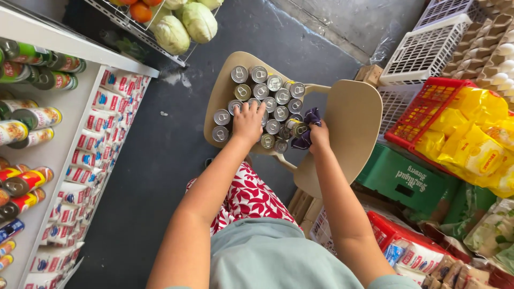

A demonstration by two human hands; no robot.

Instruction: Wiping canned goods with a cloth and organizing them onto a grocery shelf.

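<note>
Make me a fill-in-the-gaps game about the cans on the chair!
1. The cans stand on the seat of a beige ____.
2. The right hand holds a dark ____ cloth.
3. The left hand rests on top of the ____.
4. The basket holding yellow packets is ____.

Missing words: chair, purple, cans, red

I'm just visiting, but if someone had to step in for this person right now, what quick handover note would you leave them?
Left hand: lies flat on the cans, fingers spread, gripping none that I can see.
Right hand: holds a dark purple cloth against a tilted can at the right edge of the group.
Things: the silver-topped cans stand packed together on the seat of a beige chair.
Done: cannot tell which cans have been wiped.
Left: probably the can under the cloth; check the others by eye.
</note>
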